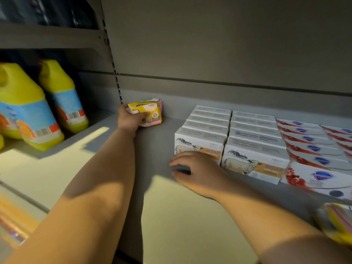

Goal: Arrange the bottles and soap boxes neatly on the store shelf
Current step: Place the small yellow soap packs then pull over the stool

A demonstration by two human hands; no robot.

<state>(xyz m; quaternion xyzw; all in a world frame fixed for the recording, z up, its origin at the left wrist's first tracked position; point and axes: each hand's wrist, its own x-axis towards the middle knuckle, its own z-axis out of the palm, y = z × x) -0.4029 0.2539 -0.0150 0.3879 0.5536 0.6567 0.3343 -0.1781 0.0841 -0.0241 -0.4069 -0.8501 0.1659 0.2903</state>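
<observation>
My left hand (129,119) reaches to the back of the grey shelf (156,145) and grips a yellow and pink soap pack (150,113) near the rear wall. My right hand (192,168) rests on the shelf with relaxed fingers, touching the front white sheep soap box (202,143). Two rows of these white soap boxes (253,134) run front to back. To their right lie rows of red and white soap boxes (312,149). Two yellow bottles (28,111) with blue labels stand on the left shelf section.
A slotted upright post (114,73) divides the left and right shelf sections. More yellow and pink packs (335,220) show blurred at the lower right. Dark items sit on the upper left shelf (47,10). Bare shelf lies between the bottles and the white boxes.
</observation>
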